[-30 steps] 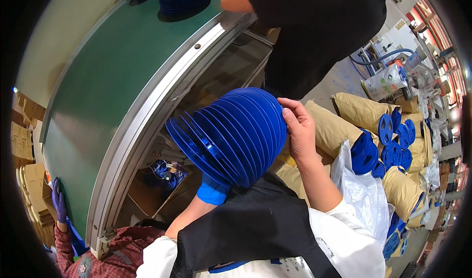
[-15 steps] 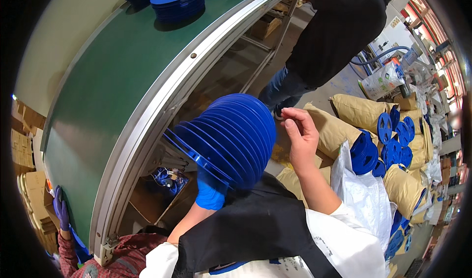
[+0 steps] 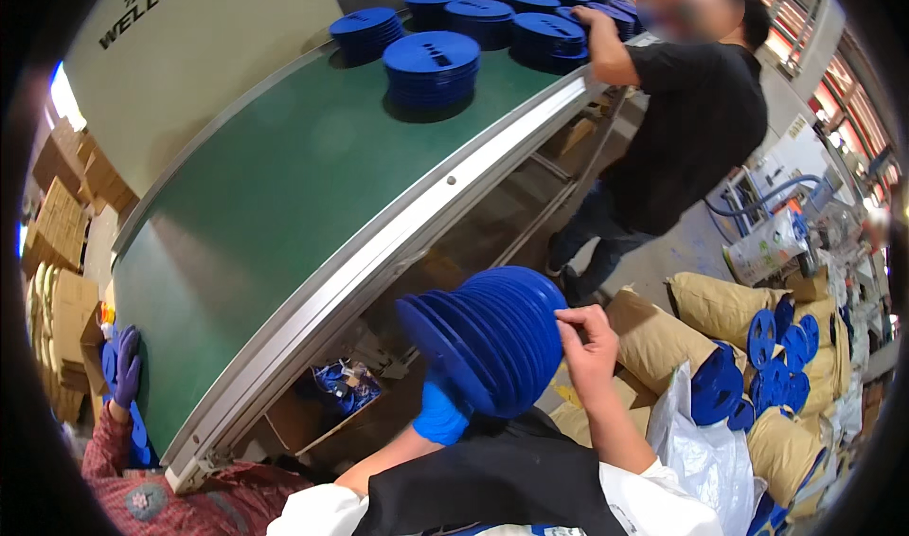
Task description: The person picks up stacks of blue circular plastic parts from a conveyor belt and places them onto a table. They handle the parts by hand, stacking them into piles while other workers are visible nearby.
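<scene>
A thick stack of round blue plastic discs (image 3: 488, 337) lies on its side in front of my chest, below the edge of the green conveyor belt (image 3: 275, 205). My left hand (image 3: 440, 418), in a blue glove, props the stack from underneath at its near end. My right hand (image 3: 587, 342), bare, presses its fingers against the far end of the same stack. Further stacks of blue discs (image 3: 431, 67) stand upright on the belt farther along.
A person in a black shirt (image 3: 686, 110) stands at the belt's far end, a hand on the blue stacks there. Another person's purple-gloved hand (image 3: 125, 366) shows at lower left. Brown sacks (image 3: 720, 309), loose blue discs (image 3: 772, 356), a white bag (image 3: 701, 455) and cardboard boxes (image 3: 57, 223) surround me.
The view has tilted up, showing more belt and the stacks on it. The disc stack sits lower in front of me. The person in black stepped farther away along the belt.
</scene>
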`<control>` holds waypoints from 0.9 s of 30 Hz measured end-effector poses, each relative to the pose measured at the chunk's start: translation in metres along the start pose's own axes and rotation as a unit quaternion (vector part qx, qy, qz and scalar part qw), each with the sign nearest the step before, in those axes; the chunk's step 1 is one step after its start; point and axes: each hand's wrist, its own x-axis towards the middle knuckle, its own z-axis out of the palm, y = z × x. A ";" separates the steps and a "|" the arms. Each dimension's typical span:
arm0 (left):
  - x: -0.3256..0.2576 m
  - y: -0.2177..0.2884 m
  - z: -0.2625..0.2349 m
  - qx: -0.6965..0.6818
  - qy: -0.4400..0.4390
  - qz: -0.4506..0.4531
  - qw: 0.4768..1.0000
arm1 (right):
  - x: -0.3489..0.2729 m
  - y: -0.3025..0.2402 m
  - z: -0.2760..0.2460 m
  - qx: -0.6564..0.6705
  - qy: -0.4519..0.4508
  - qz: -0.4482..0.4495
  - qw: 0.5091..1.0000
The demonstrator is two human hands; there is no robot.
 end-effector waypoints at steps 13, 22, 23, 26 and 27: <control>0.001 0.016 0.013 0.083 -0.003 -0.041 0.996 | 0.012 0.047 -0.017 0.301 0.062 0.109 0.945; 0.012 -0.016 -0.021 0.352 0.035 -0.043 0.934 | -0.063 0.140 -0.021 0.337 -0.248 0.272 0.867; 0.013 -0.015 -0.021 0.354 0.020 -0.040 0.934 | -0.070 0.138 -0.017 0.354 -0.239 0.293 0.855; 0.016 -0.016 -0.016 0.360 -0.033 -0.036 0.932 | -0.067 0.143 -0.023 0.406 -0.241 0.317 0.823; 0.016 -0.017 -0.012 0.357 -0.056 -0.045 0.931 | -0.069 0.144 -0.030 0.421 -0.237 0.330 0.811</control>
